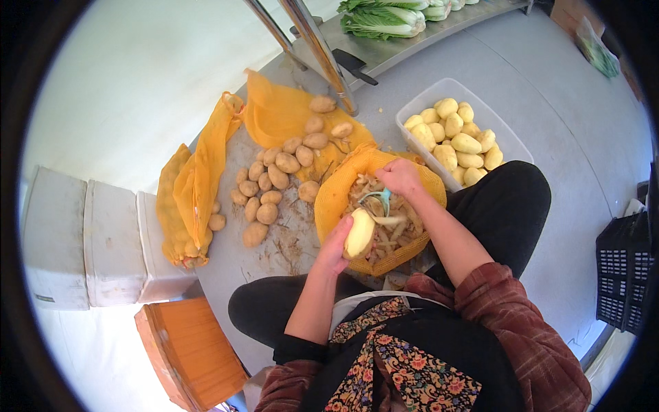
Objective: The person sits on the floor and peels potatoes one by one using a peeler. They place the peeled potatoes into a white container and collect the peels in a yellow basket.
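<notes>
- Your left hand [336,248] had a closed grip on a half-peeled potato [360,232].
- Your right hand [400,177] gripped a peeler [382,199] tightly, above the peel-filled orange mesh sack [331,199].

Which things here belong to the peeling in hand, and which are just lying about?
In use:
- left hand holding a half-peeled potato
- right hand with a peeler
- orange net of peelings
- unpeeled potatoes
- tub of peeled potatoes

Lying about:
- leafy greens
- wooden stool
- black crate
- white blocks
</notes>
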Tool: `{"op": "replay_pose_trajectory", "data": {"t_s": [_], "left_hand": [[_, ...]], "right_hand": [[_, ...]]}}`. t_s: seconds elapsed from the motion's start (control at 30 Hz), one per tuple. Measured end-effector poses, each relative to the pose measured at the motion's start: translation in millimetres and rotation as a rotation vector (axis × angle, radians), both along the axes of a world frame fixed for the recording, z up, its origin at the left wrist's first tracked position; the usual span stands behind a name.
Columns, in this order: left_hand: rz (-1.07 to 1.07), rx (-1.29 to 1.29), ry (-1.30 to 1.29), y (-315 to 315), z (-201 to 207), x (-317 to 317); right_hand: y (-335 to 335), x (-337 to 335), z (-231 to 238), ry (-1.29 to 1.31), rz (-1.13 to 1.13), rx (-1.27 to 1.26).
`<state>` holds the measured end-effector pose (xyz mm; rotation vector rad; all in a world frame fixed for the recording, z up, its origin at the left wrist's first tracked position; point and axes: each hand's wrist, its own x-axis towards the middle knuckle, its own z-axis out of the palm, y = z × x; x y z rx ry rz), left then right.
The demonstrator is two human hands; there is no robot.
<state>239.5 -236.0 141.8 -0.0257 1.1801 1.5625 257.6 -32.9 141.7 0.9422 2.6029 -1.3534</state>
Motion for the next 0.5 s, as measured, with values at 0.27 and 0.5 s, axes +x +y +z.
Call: {"op": "replay_pose_trajectory", "data": {"t_s": [0.27,0.5], "left_hand": [[0.025,0.355,-0.152,-1.8,13.8,3.1],[0.137,0.234,-0.200,4.3,14.3,3.8]], "right_hand": [[10.4,4.9,-11.4,0.045,-0.196,0.162],[-1.2,6.3,-6.3,0.204,-0.146,0.126]]}}
